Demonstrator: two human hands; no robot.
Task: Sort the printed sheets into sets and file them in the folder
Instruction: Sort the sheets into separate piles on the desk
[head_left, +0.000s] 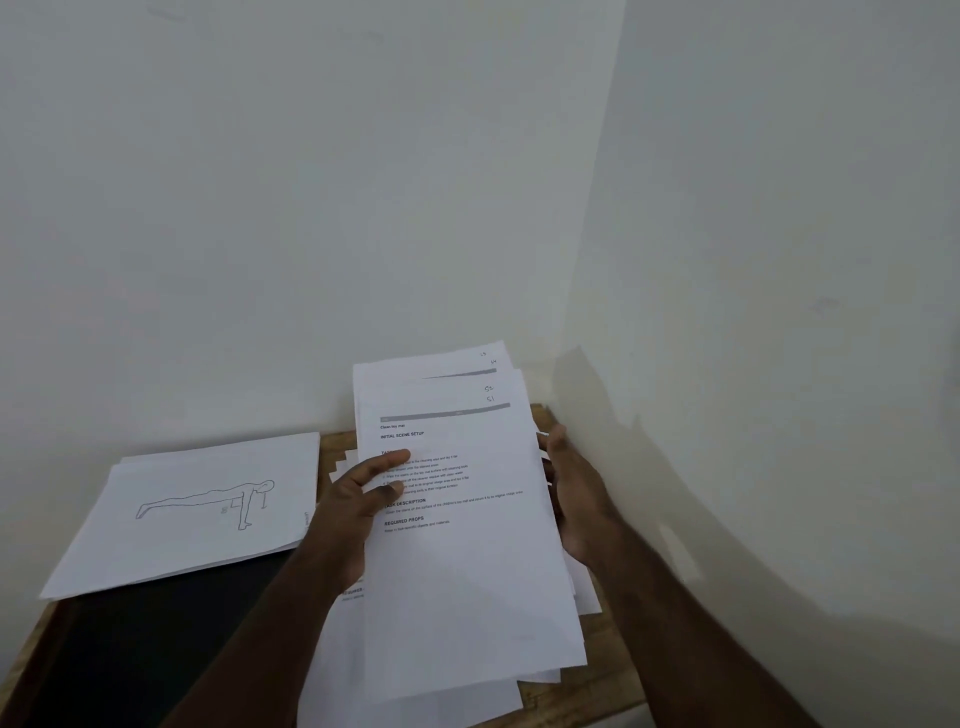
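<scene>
Two bare hands: left hand (358, 499) at nine o'clock of one fanned stack of white printed text sheets (467, 561), right hand (571, 499) at three o'clock. One pile of white drawing sheets (192, 509). One black flat folder (156, 644). One brown wooden table (618, 670).

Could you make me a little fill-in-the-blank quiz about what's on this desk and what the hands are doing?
1. The left hand and right hand hold a stack of printed sheets whose top page is headed "Clean toy ____".
2. The drawing sheet at the left shows a figure in a ____ pose.
3. That drawing sheet partly lies on a ____ coloured folder.
4. The handwritten mark at the top page's corner reads ____.

Missing words: mat; push-up; black; S1
</scene>
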